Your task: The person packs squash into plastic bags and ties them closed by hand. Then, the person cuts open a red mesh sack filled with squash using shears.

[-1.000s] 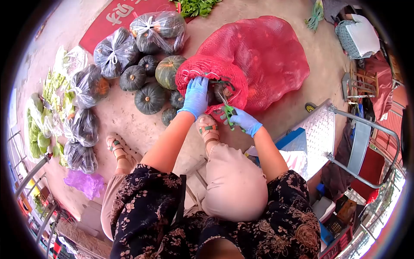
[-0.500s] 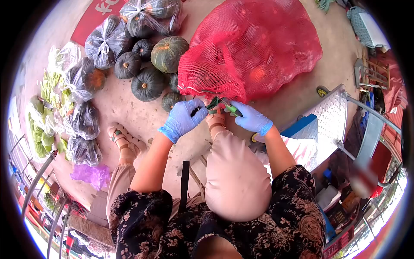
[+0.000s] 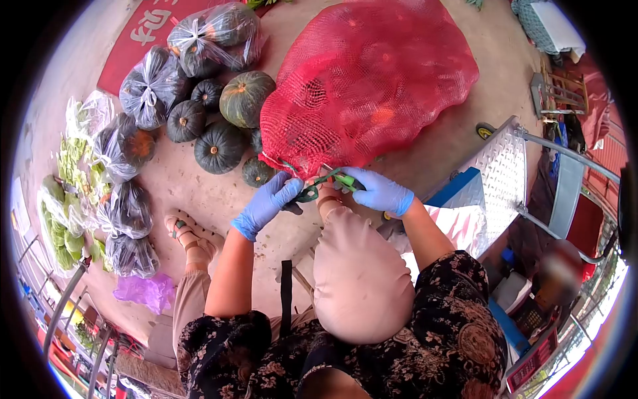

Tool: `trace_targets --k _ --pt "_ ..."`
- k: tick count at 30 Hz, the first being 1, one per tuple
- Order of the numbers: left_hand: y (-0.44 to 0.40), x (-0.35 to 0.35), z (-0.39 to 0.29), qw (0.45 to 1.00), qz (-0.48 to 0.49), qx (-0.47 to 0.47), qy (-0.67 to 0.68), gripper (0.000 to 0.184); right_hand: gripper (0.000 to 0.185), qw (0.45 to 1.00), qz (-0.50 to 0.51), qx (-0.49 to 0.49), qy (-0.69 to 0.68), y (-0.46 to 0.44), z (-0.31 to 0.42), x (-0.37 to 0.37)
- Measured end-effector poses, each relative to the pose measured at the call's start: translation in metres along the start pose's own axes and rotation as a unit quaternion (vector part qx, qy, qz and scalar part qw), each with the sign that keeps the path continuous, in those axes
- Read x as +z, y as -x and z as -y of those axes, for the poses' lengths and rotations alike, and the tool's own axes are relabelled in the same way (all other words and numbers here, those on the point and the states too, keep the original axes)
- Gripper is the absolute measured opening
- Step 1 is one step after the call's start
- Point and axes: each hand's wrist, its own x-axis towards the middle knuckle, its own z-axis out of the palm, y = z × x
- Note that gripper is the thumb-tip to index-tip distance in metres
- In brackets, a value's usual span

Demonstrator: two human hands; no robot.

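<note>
My left hand (image 3: 268, 203), in a blue glove, is closed on a dark green strip (image 3: 308, 194) that loops out from its fingers toward the right. My right hand (image 3: 380, 191), also gloved in blue, grips a green-handled tool (image 3: 345, 179), which looks like a small knife; its blade barely shows. Strip and tool meet between the hands, just below the gathered mouth of a large red mesh sack (image 3: 379, 80). Orange patches show through the mesh, but the contents are hard to make out. A thin cord (image 3: 286, 164) runs along the sack's mouth.
Dark green pumpkins (image 3: 220, 147) lie left of the sack, some in clear plastic bags (image 3: 156, 86). Bagged leafy greens (image 3: 61, 229) and a purple bag (image 3: 145, 292) are farther left. At right stands a metal-plate cart (image 3: 502, 179) with a blue edge.
The view has shifted, so the sack and pumpkins sit lower and farther left. The green strip now shows more plainly, looped between both hands. Both hands stay closed near the sack's mouth.
</note>
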Motion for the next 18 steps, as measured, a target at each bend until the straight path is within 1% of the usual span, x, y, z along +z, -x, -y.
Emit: trace_targets --k 1,4,5,6,8,9,10,11,12,14,17,18 --pt "-0.01 -0.004 0.008 0.999 -0.017 -0.044 0.006 0.044 0.05 0.999 -0.007 0.005 0.05 -0.002 -0.01 0.004" --pt "-0.038 0.009 -0.005 0.995 -0.077 0.049 0.024 0.041 0.05 1.0 0.002 -0.008 0.009 -0.002 -0.014 0.008" --pt "-0.047 0.014 -0.014 0.986 -0.089 0.092 0.111 0.034 0.048 1.0 0.006 0.016 0.012 0.001 -0.013 0.007" --pt "-0.053 0.019 -0.022 0.975 -0.13 0.12 0.135 0.024 0.047 1.0 -0.002 0.017 0.009 0.003 -0.017 0.006" --pt "-0.071 0.015 -0.027 0.948 -0.093 0.157 0.261 0.018 0.045 1.0 -0.014 0.021 0.001 0.011 -0.03 0.003" --pt "-0.069 0.017 -0.037 0.938 -0.08 0.193 0.278 0.016 0.047 0.992 -0.006 0.047 -0.118 0.017 -0.03 -0.003" --pt "-0.066 0.019 -0.046 0.926 -0.068 0.227 0.294 0.014 0.048 0.969 0.002 0.073 -0.238 0.024 -0.025 -0.01" --pt "-0.07 0.008 -0.04 0.917 -0.051 0.253 0.303 0.025 0.049 0.93 0.012 0.099 -0.354 0.029 -0.022 -0.016" --pt "-0.075 0.0 -0.035 0.913 -0.061 0.272 0.298 0.029 0.049 0.895 -0.002 0.076 -0.439 0.03 -0.02 -0.019" --pt "-0.085 -0.027 -0.004 0.914 -0.083 0.216 0.334 0.037 0.049 0.796 -0.027 0.035 -0.604 0.023 -0.016 -0.019" --pt "-0.077 -0.014 0.01 0.896 -0.078 0.153 0.409 0.038 0.047 0.707 0.012 0.023 -0.707 -0.006 -0.015 -0.006" --pt "-0.072 -0.008 0.012 0.914 -0.077 0.129 0.377 0.041 0.045 0.701 0.027 0.034 -0.712 -0.015 -0.015 -0.001"
